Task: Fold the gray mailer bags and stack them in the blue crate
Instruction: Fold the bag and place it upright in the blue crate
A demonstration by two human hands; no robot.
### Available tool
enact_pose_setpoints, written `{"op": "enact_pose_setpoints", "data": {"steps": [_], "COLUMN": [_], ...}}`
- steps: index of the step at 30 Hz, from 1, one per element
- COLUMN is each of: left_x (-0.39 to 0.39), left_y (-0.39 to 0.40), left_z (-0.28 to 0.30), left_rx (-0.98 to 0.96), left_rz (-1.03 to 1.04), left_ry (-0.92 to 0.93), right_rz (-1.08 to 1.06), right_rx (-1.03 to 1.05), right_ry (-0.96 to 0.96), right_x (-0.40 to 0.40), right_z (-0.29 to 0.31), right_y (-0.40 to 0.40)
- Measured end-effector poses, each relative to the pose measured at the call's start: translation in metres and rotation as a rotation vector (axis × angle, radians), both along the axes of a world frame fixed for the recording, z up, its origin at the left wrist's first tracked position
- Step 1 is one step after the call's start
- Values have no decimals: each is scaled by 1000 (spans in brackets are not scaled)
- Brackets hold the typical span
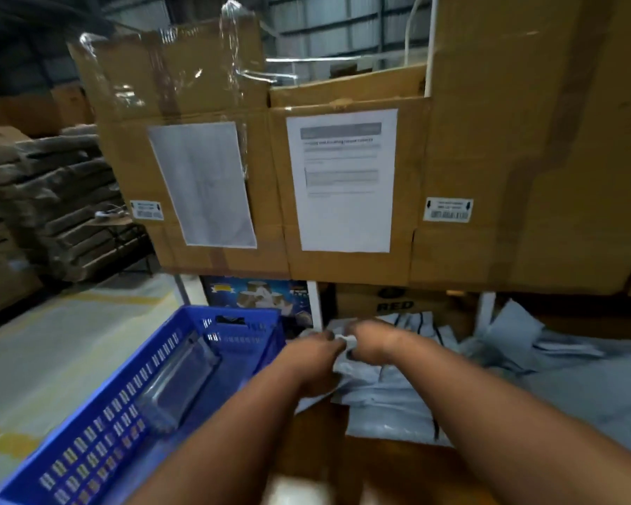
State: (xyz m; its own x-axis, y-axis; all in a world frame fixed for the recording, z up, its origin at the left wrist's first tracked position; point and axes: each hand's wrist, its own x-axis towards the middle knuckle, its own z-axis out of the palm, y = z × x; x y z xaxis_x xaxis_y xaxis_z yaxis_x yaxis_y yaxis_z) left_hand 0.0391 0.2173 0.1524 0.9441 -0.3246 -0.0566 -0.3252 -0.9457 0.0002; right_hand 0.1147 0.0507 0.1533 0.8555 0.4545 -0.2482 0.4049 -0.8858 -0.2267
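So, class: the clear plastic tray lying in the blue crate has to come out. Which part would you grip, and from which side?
Grip the clear plastic tray by one of its long raised edges, coming from above. It lies lengthwise along the floor of the blue crate, whose slotted walls likely block a sideways reach. The left hand is nearest, but both hands seem busy with a gray mailer bag.

Warehouse setting, dim overhead light. Tall cardboard boxes fill the view ahead, taped and patched, one carrying a printed sheet, another a blank sheet, with small barcode labels beside them. Flattened cardboard stacks stand at left. Pale concrete floor shows yellow markings. Corrugated metal wall rises behind.
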Motion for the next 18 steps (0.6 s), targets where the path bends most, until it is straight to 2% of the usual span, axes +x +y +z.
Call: {"op": "enact_pose_setpoints", "data": {"steps": [4, 7, 10, 14, 18], "left_x": [21, 46, 70, 102, 121], "left_y": [-20, -12, 11, 38, 43], "left_z": [-20, -40, -61, -83, -93], "left_rx": [115, 160, 35, -65, -154], "left_rz": [24, 64, 101, 57, -6], "left_ry": [96, 177, 173, 73, 47], "right_rz": [-166, -198, -209, -230, -190], "right_rx": [-8, -44, -123, -207, -143], "right_ry": [25, -13, -42, -125, -176], "right_x": [21, 42, 60, 75, 79], "right_z": [-29, -51, -71, -86, -97], "right_y": [-33, -30, -14, 1, 1]}}
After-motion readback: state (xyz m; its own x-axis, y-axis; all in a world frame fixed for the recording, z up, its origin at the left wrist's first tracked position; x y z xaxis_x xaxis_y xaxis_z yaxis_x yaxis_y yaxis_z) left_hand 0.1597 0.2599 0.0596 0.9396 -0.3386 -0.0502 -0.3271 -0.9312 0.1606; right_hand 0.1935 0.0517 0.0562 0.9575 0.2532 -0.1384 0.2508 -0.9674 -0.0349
